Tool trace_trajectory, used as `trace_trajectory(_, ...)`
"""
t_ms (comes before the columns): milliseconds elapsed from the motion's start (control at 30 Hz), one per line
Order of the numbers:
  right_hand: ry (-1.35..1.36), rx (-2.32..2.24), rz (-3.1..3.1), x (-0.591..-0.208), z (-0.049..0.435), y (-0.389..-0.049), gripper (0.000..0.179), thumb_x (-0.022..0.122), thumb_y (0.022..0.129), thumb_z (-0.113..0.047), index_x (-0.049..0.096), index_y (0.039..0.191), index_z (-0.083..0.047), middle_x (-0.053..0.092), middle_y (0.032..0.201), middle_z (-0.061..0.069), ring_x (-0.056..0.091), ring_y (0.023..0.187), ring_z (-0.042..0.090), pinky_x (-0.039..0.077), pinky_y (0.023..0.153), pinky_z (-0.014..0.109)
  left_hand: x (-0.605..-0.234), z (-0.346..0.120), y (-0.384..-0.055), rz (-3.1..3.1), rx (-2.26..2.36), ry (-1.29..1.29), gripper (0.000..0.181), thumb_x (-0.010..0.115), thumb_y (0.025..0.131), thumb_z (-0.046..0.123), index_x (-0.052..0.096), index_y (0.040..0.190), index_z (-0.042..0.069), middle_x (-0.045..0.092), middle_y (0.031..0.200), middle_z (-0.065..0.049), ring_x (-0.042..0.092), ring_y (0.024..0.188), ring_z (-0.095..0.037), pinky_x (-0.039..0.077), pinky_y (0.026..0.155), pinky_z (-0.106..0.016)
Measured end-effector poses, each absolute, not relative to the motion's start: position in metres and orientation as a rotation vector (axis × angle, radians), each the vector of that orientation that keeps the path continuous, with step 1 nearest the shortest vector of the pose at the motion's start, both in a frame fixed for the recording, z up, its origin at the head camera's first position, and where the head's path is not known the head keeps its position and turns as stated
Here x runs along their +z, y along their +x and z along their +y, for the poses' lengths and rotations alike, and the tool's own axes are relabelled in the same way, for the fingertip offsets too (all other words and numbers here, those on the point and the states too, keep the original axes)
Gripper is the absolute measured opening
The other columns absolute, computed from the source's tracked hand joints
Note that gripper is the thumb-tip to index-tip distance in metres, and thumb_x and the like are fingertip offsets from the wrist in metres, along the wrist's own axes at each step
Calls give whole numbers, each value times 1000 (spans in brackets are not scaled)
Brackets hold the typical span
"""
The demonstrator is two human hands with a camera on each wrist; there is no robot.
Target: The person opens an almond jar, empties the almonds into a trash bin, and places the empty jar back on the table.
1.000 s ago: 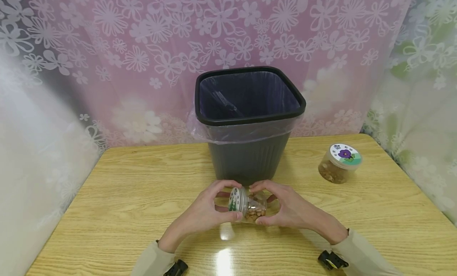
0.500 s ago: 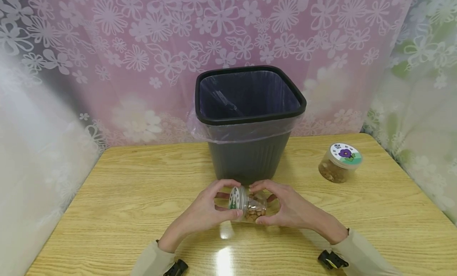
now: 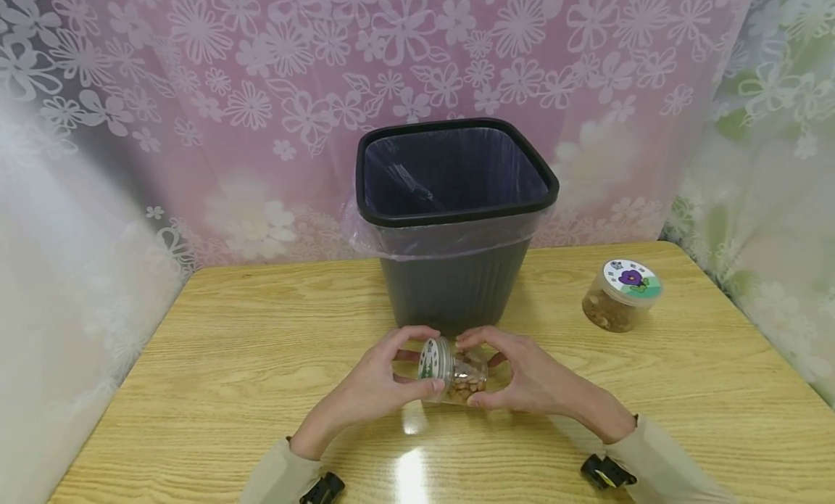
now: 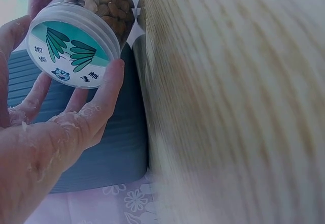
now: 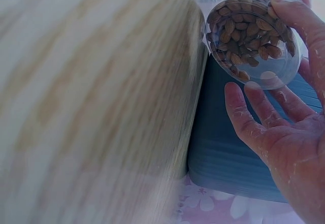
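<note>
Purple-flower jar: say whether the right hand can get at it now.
Probably not yet: the right hand holds the tipped jar; if freed, its way to the purple-flower jar looks unblocked.

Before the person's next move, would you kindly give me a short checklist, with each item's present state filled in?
1. Left hand gripping the lid: ok.
2. Right hand holding the held jar by its body: ok.
3. Held jar upright: not ok; it is tipped on its side, lid toward the left hand.
4. Lid loosened: cannot tell; it is on the jar, but its tightness doesn't show.
5. Second jar apart from both hands: ok, standing toward the right with its lid on.
</note>
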State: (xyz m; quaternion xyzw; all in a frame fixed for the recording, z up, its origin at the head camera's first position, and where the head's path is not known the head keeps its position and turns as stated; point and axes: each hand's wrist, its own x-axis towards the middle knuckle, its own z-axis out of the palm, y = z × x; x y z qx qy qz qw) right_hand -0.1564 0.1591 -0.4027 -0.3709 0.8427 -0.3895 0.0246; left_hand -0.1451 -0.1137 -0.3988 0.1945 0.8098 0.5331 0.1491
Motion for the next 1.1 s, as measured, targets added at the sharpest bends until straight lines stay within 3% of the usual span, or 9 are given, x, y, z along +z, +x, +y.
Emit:
trace_trajectory(200, -1153, -1211, 2604, -402, 159, -157, 60, 89, 80, -28, 58, 131, -20, 61, 141, 0, 61, 125, 20, 61, 87, 37, -398, -114, -145, 2329, 1532, 577, 66, 80, 88, 36, 50, 146, 28, 48, 148, 4, 55, 131, -27, 59, 92, -27)
trace_trajectory(500, -1145, -1211, 2611, -402, 159, -157, 60, 89, 80, -29, 59, 131, -20, 61, 141, 0, 61, 125, 19, 61, 87, 38, -396, -115, -143, 2334, 1585, 702, 69, 86, 82, 24, 53, 143, 28, 47, 145, 6, 50, 134, -22, 51, 108, -48)
trace_trajectory(667, -1146, -1214, 2613, -403, 159, -156, 61, 90, 79, -28, 59, 131, -18, 61, 140, 0, 62, 125, 21, 61, 87, 38, -398, -116, -143, 2290, 1596, 777, 70, 87, 79, 14, 54, 139, 33, 43, 148, 5, 47, 136, -20, 51, 108, -45)
trace_trajectory(1100, -1143, -1223, 2608, -404, 160, -157, 60, 89, 80, -29, 59, 131, -20, 61, 141, 0, 62, 124, 21, 61, 86, 38, -399, -116, -145, 2291, 1577, 757, 69, 84, 81, 14, 53, 137, 37, 45, 145, 6, 51, 134, -25, 55, 103, -36)
